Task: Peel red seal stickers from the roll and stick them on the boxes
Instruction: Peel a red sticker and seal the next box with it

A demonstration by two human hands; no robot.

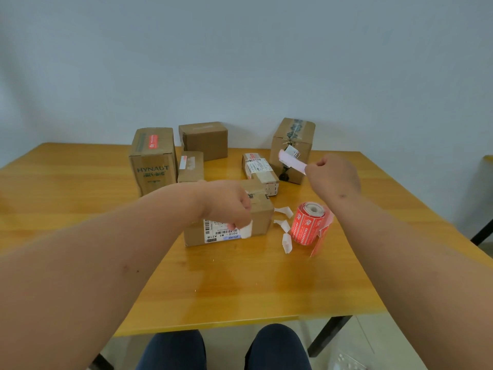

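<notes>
The red roll [309, 222] stands on the table [80, 198]. Just left of the roll lie three white scraps [284, 212]. Left of them is a box [256, 212]. The left hand [229, 204] pinches a white paper [246, 229] over that box. The right hand [333, 174], up behind the roll, pinches a sticker [292, 161]. More boxes [153, 156] sit farther back.

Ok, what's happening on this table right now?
A person is sealing boxes with red stickers. The right hand holds a peeled sticker in the air, and the left hand pinches a white backing scrap over the near box. The roll stands beside that box, with more scraps between them. One far box already has a red sticker on top.
</notes>
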